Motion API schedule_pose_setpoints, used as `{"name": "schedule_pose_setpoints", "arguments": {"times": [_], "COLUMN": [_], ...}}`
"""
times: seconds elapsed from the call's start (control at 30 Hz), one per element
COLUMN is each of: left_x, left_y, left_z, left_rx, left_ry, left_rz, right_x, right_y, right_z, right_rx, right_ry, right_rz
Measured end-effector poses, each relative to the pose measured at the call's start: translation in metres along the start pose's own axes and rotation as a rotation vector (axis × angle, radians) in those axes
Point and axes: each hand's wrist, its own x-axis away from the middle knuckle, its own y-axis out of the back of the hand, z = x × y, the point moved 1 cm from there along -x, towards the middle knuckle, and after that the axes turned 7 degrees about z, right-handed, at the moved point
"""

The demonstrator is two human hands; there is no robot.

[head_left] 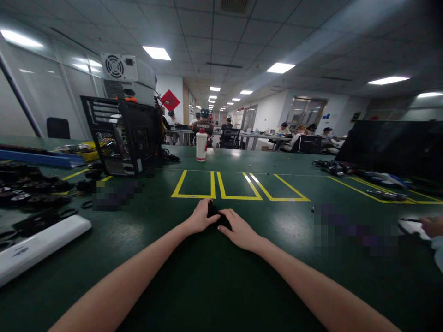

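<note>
My left hand [201,216] and my right hand [239,229] meet in the middle of the green table [207,276], just in front of the yellow marked boxes [238,186]. Both hands have their fingers curled round a small black object [215,214] that rests on the table between them. Most of that object is hidden by my fingers, and I cannot make out what it is.
An open black computer case [124,134] with a grey power supply [126,76] on top stands at the back left. A white bottle [201,145] stands behind the boxes. Black round parts [31,186] and a white bar [38,244] lie left; cables [332,167] right. Another person's hand [432,226] shows at the right edge.
</note>
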Motion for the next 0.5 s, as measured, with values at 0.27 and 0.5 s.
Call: {"name": "schedule_pose_setpoints", "arguments": {"times": [0.27, 0.5], "left_x": [-0.019, -0.039], "left_y": [-0.002, -0.003], "left_z": [-0.004, -0.007], "left_rx": [0.033, -0.035], "left_ry": [0.107, 0.138], "left_rz": [-0.019, -0.052], "right_x": [-0.023, -0.031], "right_y": [0.012, 0.019], "right_z": [-0.041, -0.050], "right_rx": [0.190, 0.165], "right_ry": [-0.126, -0.174], "right_rz": [-0.082, -0.121]}}
